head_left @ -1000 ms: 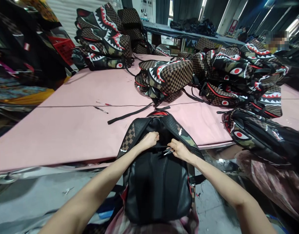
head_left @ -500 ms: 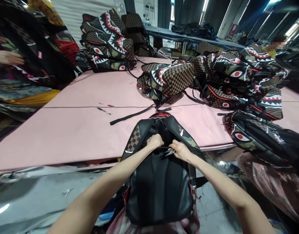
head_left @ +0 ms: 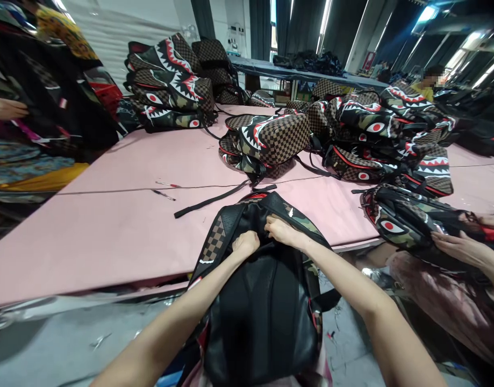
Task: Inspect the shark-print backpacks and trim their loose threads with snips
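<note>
A black backpack [head_left: 255,306] with checkered and camouflage side panels leans against the table edge, its padded back and straps facing me. My left hand [head_left: 247,243] is closed in a fist on the black fabric at the upper middle of the back panel. Close by on its right, my right hand [head_left: 279,230] is closed, its fingertips at the black fabric beneath the right strap. The small scissors seen in this hand a moment ago are hidden now, behind the fingers or fabric.
Shark-face backpacks lie in piles on the pink table [head_left: 121,231], at back left [head_left: 170,86] and right [head_left: 367,129]. Two pens [head_left: 164,194] and a loose black strap [head_left: 210,199] lie nearer. At right, a co-worker's hand [head_left: 460,250] rests on another backpack [head_left: 408,228].
My right hand has moved up and left along the backpack, and the scissor blades have gone from sight. My left hand stays closed on the fabric. A co-worker's hands have appeared at right.
</note>
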